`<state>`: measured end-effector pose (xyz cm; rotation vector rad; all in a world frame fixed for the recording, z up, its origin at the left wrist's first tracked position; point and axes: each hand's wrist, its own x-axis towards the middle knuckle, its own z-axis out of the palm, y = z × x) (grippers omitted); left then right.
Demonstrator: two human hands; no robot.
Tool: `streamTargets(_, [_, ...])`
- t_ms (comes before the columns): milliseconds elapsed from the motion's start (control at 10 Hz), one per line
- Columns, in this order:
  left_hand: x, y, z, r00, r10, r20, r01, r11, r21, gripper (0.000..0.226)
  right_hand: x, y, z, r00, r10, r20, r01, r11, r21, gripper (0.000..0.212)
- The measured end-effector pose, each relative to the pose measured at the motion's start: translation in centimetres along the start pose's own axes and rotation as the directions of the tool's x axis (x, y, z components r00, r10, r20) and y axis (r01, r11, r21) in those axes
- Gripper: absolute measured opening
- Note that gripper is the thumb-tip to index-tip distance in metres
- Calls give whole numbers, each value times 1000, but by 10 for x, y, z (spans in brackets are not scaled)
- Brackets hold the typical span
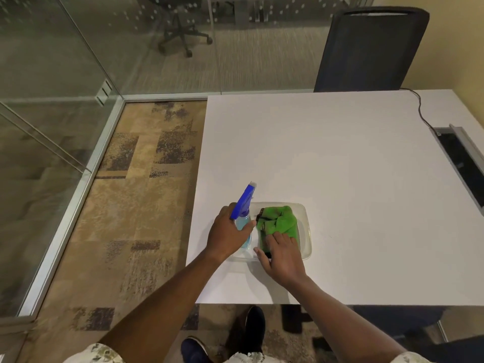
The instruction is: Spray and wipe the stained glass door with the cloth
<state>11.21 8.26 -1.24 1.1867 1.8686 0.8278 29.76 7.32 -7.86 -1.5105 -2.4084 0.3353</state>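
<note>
Both arms reach forward, left hand (228, 233) curled in a grip, right hand (281, 254) flat, fingers spread

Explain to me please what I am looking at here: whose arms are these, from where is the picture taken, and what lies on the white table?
There is no machine here. A person wears a camera on the head, and it looks forward and down, so the arms enter from the bottom edge and the shoes show below.

The left hand is wrapped around a spray bottle with a blue trigger top and pale blue liquid. The right hand rests on a crumpled green cloth; whether it already grips the cloth I cannot tell.

The cloth lies inside a clear plastic tray near the front left of the white table. The bottle stands at the tray's left end.

To the left are the glass walls of the room, above a patterned carpet. A dark chair stands behind the table, and a black cable runs over its far right corner.
</note>
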Motion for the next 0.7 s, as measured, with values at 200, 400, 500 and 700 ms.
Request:
streamTargets(200, [-19, -22, -16, 998, 59, -29, -54, 987, 152, 71, 3, -38, -4, 978, -200, -60, 207, 964, 165, 20])
streamTargets(400, [-84, -80, -67, 956, 233, -181, -169, 934, 314, 52, 5, -99, -2, 925, -379, 20, 367, 907, 207, 17])
streamTargets(500, [-122, -110, -102, 967, 86, -241, 26, 904, 426, 50, 6, -138, 3, 875, -476, 89, 449, 866, 219, 22])
streamTargets(700, [-206, -181, -167, 872, -257, -417, 422, 826, 374, 55, -10, -227, 30, 734, -658, 167, 627, 752, 203, 25])
